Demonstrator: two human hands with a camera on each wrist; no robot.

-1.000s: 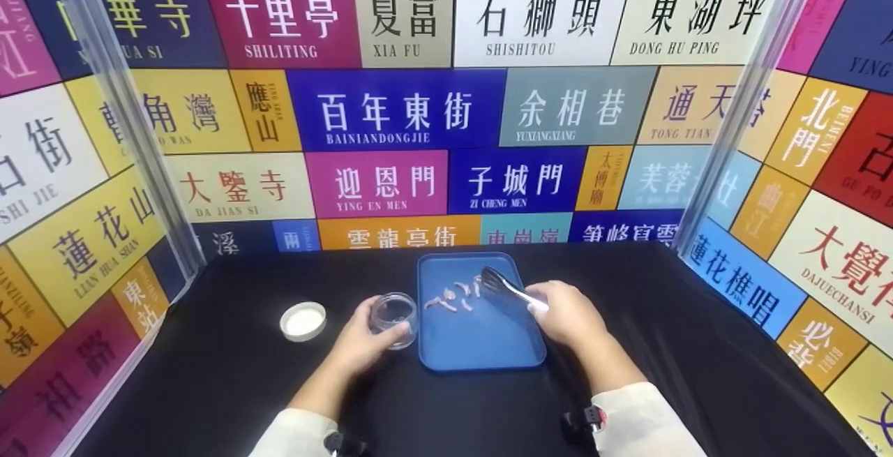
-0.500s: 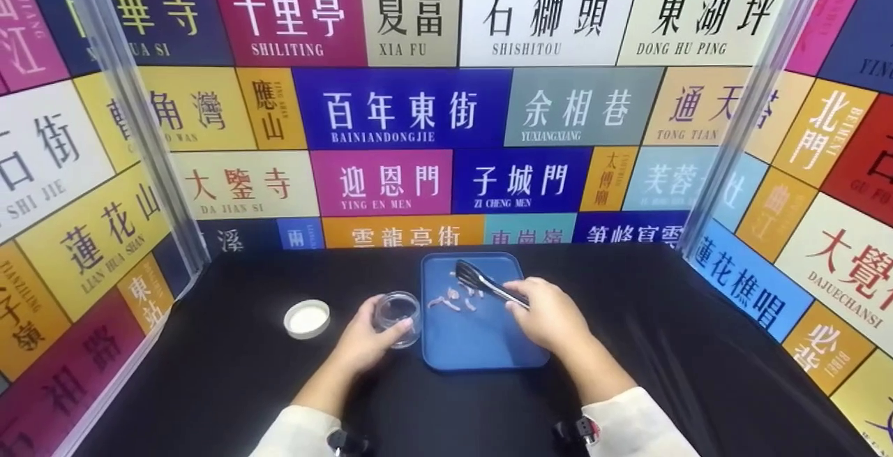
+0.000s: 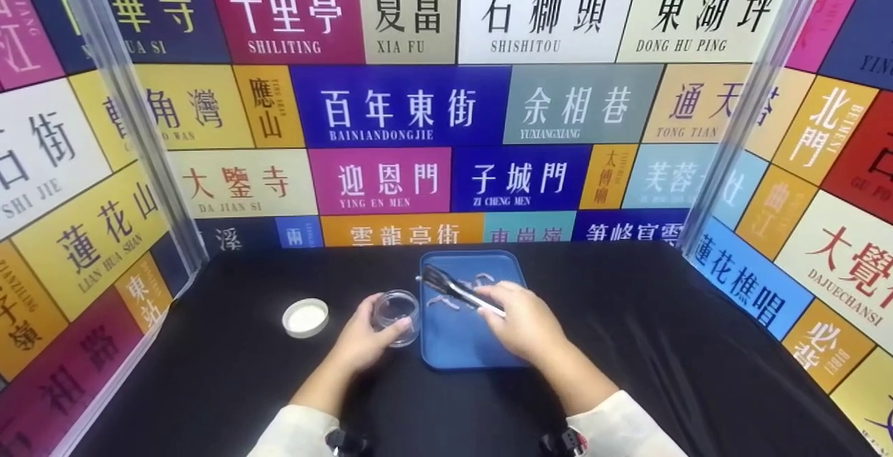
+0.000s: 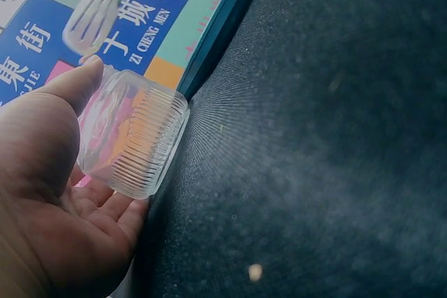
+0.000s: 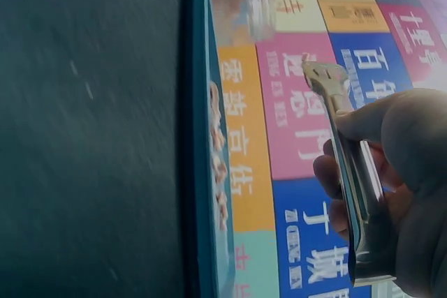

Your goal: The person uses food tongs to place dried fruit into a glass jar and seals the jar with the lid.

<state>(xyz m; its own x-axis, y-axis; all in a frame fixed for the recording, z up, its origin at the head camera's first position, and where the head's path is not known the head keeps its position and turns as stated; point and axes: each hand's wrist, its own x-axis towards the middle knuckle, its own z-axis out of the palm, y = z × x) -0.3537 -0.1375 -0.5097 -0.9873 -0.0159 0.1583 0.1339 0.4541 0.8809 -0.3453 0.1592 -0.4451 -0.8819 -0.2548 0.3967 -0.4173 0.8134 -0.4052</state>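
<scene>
My left hand grips a clear jar beside the tray's left edge, its mouth upward. In the left wrist view, thumb and fingers curl round the ribbed wall of the jar. My right hand holds metal tongs over the blue tray. Their head points left, just above and behind the jar. A tiny pale piece shows at the tongs' tip in the right wrist view. Several small pinkish curled pieces lie on the tray, partly hidden by the tongs.
A round white lid lies on the black-covered table, left of my left hand. Printed sign panels rise behind the table and on both sides. Clear upright strips stand at the back corners.
My right hand has moved left across the tray, bringing the tongs from the tray's upper right to near the jar, with a small piece at the tip. The left hand and jar stay almost still.
</scene>
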